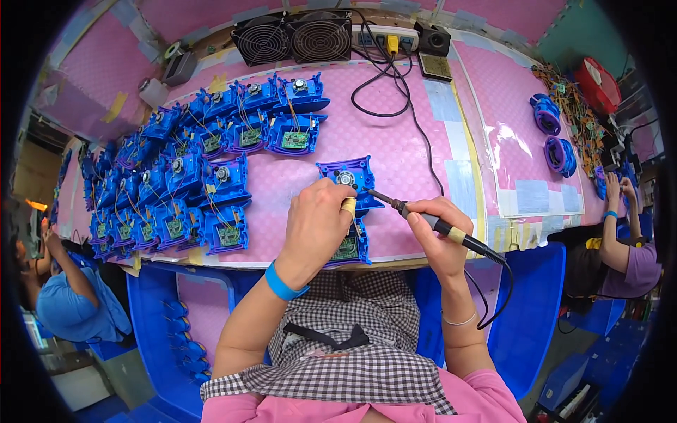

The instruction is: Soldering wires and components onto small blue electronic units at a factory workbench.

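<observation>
In front of me lies a blue plastic housing (361, 168) with a round silver speaker and, in its nearer part, a green circuit board (347, 248). Over its middle is my left hand (317, 215), fingers pinched together close to the speaker; what they hold, if anything, is hidden under them. One left fingertip has a yellowish wrap. My right hand (441, 236) grips a soldering iron (451, 231) like a pen. The iron's metal tip points left into the housing, close to my left fingertips.
Rows of similar blue housings (229, 176) fill the table's left side. Two fans (293, 41), a power strip (384, 37) and a soldering stand (434, 53) line the back. A black cord (416, 120) runs across the table. Blue bins (529, 317) flank me; co-workers (77, 303) sit either side.
</observation>
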`<act>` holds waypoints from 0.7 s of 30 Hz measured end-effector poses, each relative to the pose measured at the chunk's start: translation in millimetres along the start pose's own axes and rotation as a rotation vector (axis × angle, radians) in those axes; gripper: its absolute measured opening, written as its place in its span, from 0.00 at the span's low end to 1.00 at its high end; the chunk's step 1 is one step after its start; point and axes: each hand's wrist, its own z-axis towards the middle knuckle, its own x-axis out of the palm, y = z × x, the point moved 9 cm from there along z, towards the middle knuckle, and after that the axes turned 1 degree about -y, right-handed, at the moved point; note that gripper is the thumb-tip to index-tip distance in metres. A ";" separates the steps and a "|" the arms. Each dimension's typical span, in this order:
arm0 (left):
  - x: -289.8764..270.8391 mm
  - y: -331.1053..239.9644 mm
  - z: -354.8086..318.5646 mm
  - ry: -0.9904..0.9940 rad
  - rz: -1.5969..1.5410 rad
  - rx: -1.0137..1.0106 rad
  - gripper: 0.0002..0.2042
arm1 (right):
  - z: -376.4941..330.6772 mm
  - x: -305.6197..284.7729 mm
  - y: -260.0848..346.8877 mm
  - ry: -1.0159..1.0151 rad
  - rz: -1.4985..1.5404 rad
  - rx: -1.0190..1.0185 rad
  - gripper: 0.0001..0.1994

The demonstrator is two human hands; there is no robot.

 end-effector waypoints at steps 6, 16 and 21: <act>-0.8 0.6 -0.5 -0.009 -0.022 -0.006 0.09 | -3.4 -5.4 5.2 -0.011 0.015 0.022 0.06; -1.5 -0.7 -0.4 -0.015 -0.017 0.008 0.09 | -4.4 -9.5 6.0 -0.034 0.032 0.031 0.06; -1.1 0.2 -0.4 -0.009 -0.029 -0.002 0.09 | -4.6 -10.6 5.9 -0.040 0.038 0.035 0.06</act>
